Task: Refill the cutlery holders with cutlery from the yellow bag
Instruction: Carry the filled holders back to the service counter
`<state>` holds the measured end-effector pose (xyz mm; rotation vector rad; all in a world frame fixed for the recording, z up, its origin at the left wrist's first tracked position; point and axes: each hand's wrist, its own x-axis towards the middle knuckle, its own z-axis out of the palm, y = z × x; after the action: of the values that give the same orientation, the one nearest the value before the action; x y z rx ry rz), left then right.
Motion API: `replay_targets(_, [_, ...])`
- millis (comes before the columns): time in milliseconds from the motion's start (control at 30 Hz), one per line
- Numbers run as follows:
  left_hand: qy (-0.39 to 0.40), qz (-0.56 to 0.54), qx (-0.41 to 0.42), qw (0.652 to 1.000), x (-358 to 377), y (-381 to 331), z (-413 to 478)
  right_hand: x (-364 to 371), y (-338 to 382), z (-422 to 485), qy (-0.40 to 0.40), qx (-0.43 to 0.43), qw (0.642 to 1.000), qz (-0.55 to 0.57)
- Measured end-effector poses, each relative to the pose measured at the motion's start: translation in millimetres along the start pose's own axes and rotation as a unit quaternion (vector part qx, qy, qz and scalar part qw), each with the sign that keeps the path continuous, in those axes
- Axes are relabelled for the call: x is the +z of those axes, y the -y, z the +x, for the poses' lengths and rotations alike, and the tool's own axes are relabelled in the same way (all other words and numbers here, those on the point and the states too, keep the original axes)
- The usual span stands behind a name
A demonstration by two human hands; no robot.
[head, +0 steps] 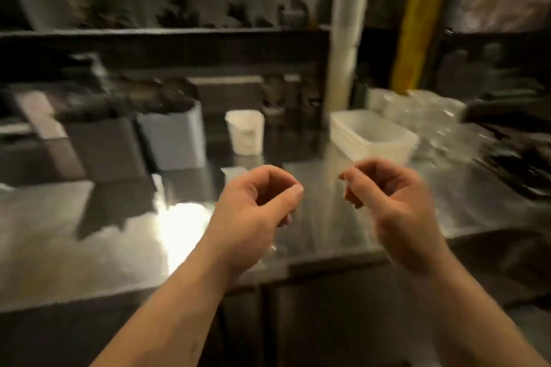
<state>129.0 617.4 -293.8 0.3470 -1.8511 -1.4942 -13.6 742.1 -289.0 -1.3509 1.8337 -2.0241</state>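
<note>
The frame is blurred. My left hand and my right hand hover side by side over a steel counter, fingers loosely curled, holding nothing. A grey upright holder stands at the back left with dark boxes beside it; dark shapes stick out of their tops, too blurred to name. A yellow strip, possibly the yellow bag, hangs at the upper right, well beyond both hands.
A white cup and a white rectangular tub stand just behind my hands. Clear plastic containers and dark items crowd the right. A tall pale column rises behind the tub. A shelf runs above.
</note>
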Motion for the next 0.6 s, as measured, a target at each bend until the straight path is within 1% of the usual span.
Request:
replay_targets(133, [-0.116, 0.043, 0.023, 0.992, -92, 1, 76, 97, 0, 118, 0.056, -0.057, 0.996, 0.044])
replay_targets(167, [-0.138, 0.058, 0.022, 0.989, -103, 3, 87, 112, -3, 133, 0.058, -0.058, 0.996, 0.038])
replay_targets(200, [-0.175, 0.071, 0.026, 0.982, -134, 13, 113, 149, -17, 167, 0.073, -0.053, 0.995, 0.045])
replay_targets(267, [-0.251, 0.102, 0.038, 0.962, -175, 25, 146, 198, -33, 203, 0.096, -0.038, 0.994, 0.046])
replay_targets(367, [-0.389, 0.157, 0.054, 0.906, -225, 40, 173, 257, -52, 229, 0.124, -0.009, 0.991, 0.050])
replay_targets(433, [-0.476, 0.165, 0.042, 0.863, -256, 45, 179, 297, -53, 237, 0.147, 0.020, 0.987, 0.062])
replay_targets(500, [-0.556, 0.127, 0.013, 0.821, -280, 45, 176, 330, -48, 229, 0.166, 0.064, 0.982, 0.067])
replay_targets(567, [-0.634, 0.069, -0.033, 0.770, -315, 44, 175, 367, -44, 213, 0.191, 0.147, 0.969, 0.051])
replay_targets(600, [-0.655, 0.032, -0.062, 0.752, -328, 42, 175, 380, -45, 200, 0.205, 0.205, 0.957, 0.033])
